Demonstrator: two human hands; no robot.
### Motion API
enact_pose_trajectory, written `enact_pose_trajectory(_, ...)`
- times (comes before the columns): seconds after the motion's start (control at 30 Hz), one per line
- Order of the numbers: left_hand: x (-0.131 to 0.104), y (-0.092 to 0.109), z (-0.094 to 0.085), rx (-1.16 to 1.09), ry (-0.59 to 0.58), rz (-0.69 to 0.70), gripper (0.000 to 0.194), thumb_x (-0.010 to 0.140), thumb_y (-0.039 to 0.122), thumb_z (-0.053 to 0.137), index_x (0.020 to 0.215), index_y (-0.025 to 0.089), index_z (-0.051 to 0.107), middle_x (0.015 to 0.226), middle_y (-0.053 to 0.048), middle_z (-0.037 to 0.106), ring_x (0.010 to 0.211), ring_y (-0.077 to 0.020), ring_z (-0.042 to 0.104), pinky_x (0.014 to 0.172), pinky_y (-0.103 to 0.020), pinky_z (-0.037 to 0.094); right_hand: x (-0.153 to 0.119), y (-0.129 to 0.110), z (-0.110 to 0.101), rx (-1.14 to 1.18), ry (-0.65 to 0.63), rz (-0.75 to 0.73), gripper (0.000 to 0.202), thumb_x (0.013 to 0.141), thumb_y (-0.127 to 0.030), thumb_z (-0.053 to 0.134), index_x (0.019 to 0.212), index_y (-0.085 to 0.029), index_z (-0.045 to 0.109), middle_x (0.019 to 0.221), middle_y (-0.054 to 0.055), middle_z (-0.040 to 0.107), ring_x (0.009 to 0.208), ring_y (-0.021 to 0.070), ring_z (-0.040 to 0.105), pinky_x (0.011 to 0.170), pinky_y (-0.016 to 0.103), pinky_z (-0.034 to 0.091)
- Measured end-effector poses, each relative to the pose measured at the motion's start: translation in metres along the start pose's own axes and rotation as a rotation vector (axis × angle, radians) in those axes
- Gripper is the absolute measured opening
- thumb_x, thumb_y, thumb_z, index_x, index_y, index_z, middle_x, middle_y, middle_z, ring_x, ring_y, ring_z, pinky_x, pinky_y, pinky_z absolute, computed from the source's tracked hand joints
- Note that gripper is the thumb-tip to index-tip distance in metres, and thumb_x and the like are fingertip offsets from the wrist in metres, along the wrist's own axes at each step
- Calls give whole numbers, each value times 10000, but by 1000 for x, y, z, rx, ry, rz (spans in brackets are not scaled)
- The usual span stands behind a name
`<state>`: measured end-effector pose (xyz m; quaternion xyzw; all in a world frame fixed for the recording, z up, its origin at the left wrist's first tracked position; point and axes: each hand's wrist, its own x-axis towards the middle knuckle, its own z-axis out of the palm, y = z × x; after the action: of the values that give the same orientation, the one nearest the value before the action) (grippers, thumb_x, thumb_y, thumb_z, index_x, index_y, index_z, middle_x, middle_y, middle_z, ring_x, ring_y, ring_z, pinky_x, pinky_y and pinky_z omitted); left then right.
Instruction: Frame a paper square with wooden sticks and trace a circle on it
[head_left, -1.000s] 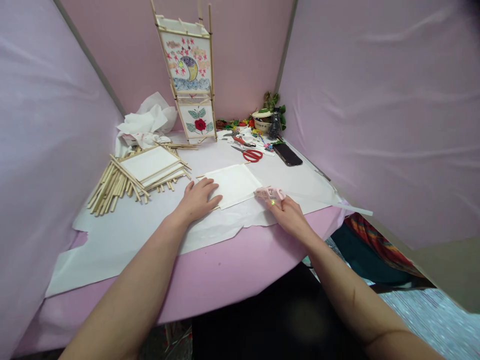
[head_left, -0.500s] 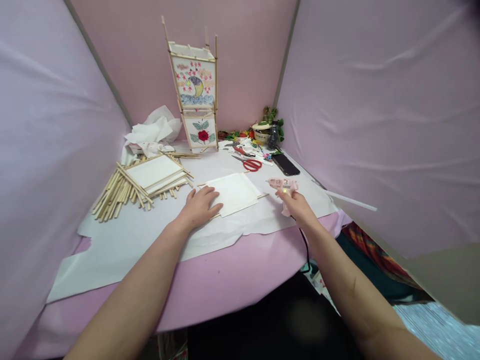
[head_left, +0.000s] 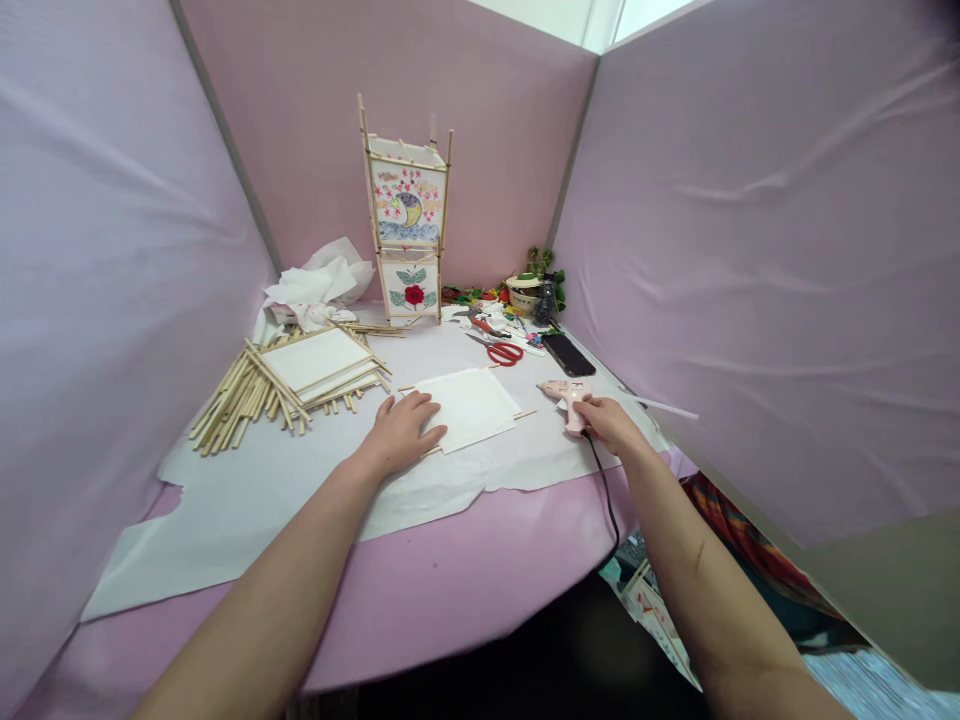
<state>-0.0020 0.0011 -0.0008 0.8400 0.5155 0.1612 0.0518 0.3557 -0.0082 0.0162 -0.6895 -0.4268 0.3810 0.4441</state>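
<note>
A white sheet lies over thin wooden sticks whose ends show at its corners. My left hand rests flat with spread fingers on the sheet's left edge. At the right, my right hand has its fingers closed on the back of a pink glue gun, whose nozzle faces left. The gun's black cord hangs over the table's front edge. Between the sheet and the gun there is a gap.
Wooden sticks and stick frames with white paper lie at the left. Behind stand a decorated lantern and crumpled paper. Red-handled scissors, a phone and a bowl are at the back right.
The view has tilted up. My right hand has shifted from the gun's grip to its back side, and the gun is turned a little. My left hand stays on the sheet.
</note>
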Motion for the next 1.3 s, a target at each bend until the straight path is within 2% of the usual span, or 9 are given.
enact_pose_trajectory(0.13,0,1,0,-3,0,0,384,910,465,441,1208,263,574,1396,-88,505,1322,-261,413,1136,-571,163,-5,-3,-7,-358,140,-92,229,739,-253,640,532,-171,586,582,78,591,824,282,606,727,334,405)
enact_pose_trajectory(0.27,0,2,-1,-7,-6,0,391,905,455,443,1211,252,574,1389,-85,507,1325,-265,408,1130,-578,178,-33,-8,5,-559,221,-252,221,842,-307,546,862,-130,678,978,173,656,1043,315,556,890,403,371)
enact_pose_trajectory(0.33,0,2,-2,-8,-10,-2,399,900,460,446,1212,248,578,1382,-83,512,1319,-270,415,1131,-576,178,-57,-6,21,-609,173,-364,229,877,-292,513,951,-159,683,1087,139,643,1094,273,528,956,377,346)
enact_pose_trajectory(0.43,0,4,-5,-4,-20,-5,409,891,473,455,1205,249,592,1368,-81,525,1301,-279,434,1136,-567,174,-101,1,55,-772,-110,-720,253,935,-292,468,1014,-199,690,1077,80,648,1036,234,529,949,357,357)
enact_pose_trajectory(0.47,-1,5,-5,-2,-23,-5,412,887,477,460,1201,247,597,1361,-83,530,1296,-282,438,1136,-563,179,-115,4,67,-814,-130,-783,257,944,-304,468,1059,-218,680,1087,68,635,1024,231,519,924,356,368)
enact_pose_trajectory(0.57,-2,9,-7,9,-25,1,426,875,491,478,1191,239,610,1335,-94,546,1284,-288,443,1130,-545,204,-141,10,94,-844,-115,-785,303,925,-332,509,1192,-245,623,1075,75,596,993,254,489,890,401,362)
enact_pose_trajectory(0.7,-2,11,-7,15,-17,11,435,867,503,490,1189,238,615,1313,-98,552,1269,-293,444,1120,-529,230,-145,7,110,-901,-73,-742,375,922,-353,504,1279,-252,564,1013,89,560,950,265,477,855,423,359)
enact_pose_trajectory(0.83,-2,8,-6,9,-13,21,451,867,518,485,1193,234,614,1309,-100,548,1256,-303,449,1106,-525,253,-140,4,112,-961,-48,-703,367,917,-402,504,1250,-265,578,1025,98,555,957,275,478,851,435,363)
enact_pose_trajectory(1.3,-2,6,-5,-6,-17,35,461,871,535,481,1200,238,608,1313,-93,545,1255,-302,447,1102,-521,249,-139,8,114,-951,-48,-754,489,935,-474,459,1375,-259,462,1460,106,436,1293,317,349,989,500,310)
